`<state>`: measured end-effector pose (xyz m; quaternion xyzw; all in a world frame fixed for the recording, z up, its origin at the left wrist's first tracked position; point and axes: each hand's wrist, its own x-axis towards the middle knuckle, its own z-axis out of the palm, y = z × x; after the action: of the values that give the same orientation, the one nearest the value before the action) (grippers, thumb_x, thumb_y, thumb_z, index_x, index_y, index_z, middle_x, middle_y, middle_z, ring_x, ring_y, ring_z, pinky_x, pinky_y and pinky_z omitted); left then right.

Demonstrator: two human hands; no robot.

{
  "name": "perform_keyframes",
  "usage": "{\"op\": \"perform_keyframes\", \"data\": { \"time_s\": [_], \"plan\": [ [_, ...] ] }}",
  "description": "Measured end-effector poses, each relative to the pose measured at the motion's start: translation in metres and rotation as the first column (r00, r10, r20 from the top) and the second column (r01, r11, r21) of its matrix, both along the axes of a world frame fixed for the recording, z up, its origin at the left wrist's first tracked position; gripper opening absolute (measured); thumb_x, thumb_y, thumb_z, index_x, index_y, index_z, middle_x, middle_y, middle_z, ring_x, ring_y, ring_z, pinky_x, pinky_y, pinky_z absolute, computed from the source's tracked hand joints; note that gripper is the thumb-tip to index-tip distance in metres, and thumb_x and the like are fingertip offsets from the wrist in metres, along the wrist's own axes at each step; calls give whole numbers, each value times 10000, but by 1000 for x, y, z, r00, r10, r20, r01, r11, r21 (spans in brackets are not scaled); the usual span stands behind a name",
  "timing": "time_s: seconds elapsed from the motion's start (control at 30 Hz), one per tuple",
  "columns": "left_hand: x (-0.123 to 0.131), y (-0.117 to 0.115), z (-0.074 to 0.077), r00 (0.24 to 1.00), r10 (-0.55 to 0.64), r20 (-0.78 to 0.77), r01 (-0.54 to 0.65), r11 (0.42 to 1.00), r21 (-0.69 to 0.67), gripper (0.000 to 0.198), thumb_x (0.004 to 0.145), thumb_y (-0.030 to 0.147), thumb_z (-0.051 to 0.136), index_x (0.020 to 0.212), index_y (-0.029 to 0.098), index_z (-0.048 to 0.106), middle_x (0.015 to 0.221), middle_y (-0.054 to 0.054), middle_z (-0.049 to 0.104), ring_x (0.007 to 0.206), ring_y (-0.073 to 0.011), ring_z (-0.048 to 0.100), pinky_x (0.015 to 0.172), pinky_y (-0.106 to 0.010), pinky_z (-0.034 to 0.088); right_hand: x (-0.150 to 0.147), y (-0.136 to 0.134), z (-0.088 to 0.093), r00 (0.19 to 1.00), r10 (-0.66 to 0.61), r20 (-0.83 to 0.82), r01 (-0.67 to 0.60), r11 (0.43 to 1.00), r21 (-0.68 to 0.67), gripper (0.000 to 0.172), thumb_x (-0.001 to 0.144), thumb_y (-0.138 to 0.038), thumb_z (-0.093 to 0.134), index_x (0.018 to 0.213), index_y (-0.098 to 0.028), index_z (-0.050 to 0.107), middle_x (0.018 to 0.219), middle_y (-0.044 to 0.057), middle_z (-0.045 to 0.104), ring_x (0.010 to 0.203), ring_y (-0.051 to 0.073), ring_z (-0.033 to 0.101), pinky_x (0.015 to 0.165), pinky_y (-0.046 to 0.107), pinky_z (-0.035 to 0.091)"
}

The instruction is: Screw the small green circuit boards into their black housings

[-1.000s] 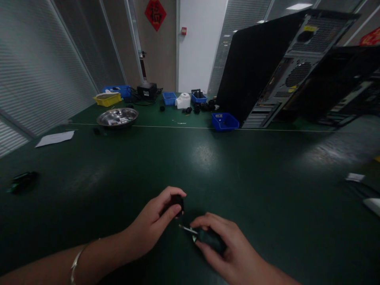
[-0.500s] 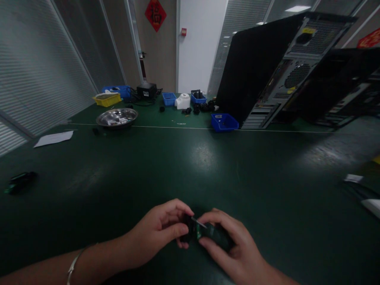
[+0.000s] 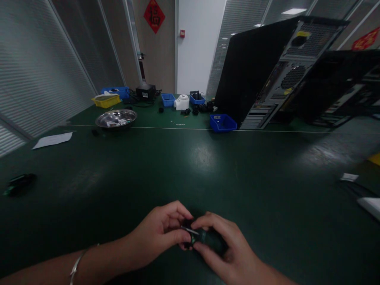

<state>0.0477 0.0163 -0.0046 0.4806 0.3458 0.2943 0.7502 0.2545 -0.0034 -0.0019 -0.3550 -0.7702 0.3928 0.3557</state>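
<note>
Low in the middle of the head view, my left hand pinches a small black part between thumb and fingers. My right hand is closed around a dark rounded piece, with a bit of green at its left end. A thin silvery strip lies across the gap between the fingertips, slanting down to the right. The two dark pieces touch or nearly touch; fingers, blur and dim light hide the join and their exact kind.
On the green table, a dark object with green lies far left, near a white paper. Farther back are a metal bowl, a blue bin, a white plastic housing and a tall black computer case.
My right hand has shifted left with the dark rounded piece, bringing it closer to the black part. The silvery strip has moved left and slightly down. My left hand has hardly moved.
</note>
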Motion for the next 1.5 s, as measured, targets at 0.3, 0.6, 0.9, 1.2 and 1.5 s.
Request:
{"op": "perform_keyframes", "data": {
  "time_s": [0.3,0.6,0.9,1.2,1.5],
  "plan": [
    [2,-2,5,996,-22,-86,30,995,93,282,814,114,683,1091,150,647,1004,-91,742,919,-216,689,821,-355,509,-1,0,-6,998,-10,58,9,1000,16,318,776,-61,609,1058,-208,614,868,39,686,780,180,674,687,253,500],
    [-2,0,5,995,43,-91,-28,988,154,248,858,141,640,1105,160,630,1002,-83,729,908,-205,680,814,-339,519,0,1,-10,998,-64,-2,64,998,-21,368,828,-132,668,1171,-251,612,936,31,700,829,173,666,748,244,509],
    [-130,113,23,289,953,92,-916,248,317,275,941,17,448,1132,129,611,1036,-46,683,922,-129,667,891,-284,519,9,5,-9,990,-121,75,128,987,-98,246,854,-204,654,1094,-258,665,968,38,708,877,207,663,757,267,509],
    [-197,131,1,23,1000,20,-966,17,258,284,931,268,586,1187,145,584,1175,-99,623,969,-230,646,806,-418,560,8,7,-6,994,-85,72,93,990,-109,188,873,-209,639,1055,-244,675,924,35,702,844,199,661,738,268,494],
    [-205,133,-3,83,996,25,-961,73,268,303,931,278,585,1206,150,576,1203,-104,613,999,-241,638,831,-437,550,7,5,-2,992,-108,58,113,990,-90,145,855,-199,658,993,-211,697,903,36,725,838,197,678,742,263,505]
  ]
}}
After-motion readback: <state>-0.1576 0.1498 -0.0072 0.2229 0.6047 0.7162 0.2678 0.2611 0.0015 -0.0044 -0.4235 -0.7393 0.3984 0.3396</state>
